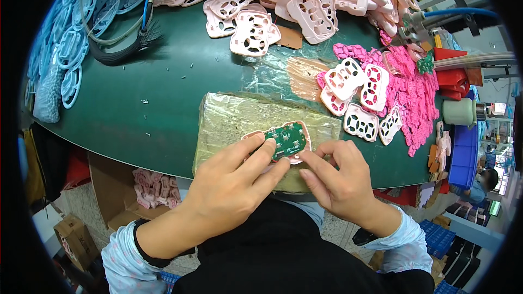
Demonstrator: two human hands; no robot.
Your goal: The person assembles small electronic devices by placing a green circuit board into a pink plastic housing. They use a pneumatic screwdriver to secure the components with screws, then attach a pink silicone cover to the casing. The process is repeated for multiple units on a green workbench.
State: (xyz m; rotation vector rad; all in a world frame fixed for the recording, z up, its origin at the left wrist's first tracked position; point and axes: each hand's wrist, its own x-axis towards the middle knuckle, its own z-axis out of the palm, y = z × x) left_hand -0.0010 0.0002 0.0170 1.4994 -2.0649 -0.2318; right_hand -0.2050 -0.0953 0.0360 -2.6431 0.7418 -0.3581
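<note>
A pink plastic shell (308, 140) with a green circuit board (289, 137) set in it lies on a film-wrapped yellowish pad (223, 114). My left hand (229, 185) is over its left part, fingertips pressing on the board and the shell's edge, holding it against the pad. The shell's left end is mostly hidden under those fingers. At the lower right corner of the shell, my right hand (340, 177) touches the rim with its index fingertip. Its thumb stands apart below, the other fingers are curled, and I make out nothing between them.
Pale pink shells (256, 32) are heaped at the back, with several more (361, 122) to the right beside bright pink button pads (408, 81). Light blue plastic frames (73, 49) pile up at left. Small screws (144, 101) lie scattered on the green table (163, 92). A black brush (128, 49) lies behind.
</note>
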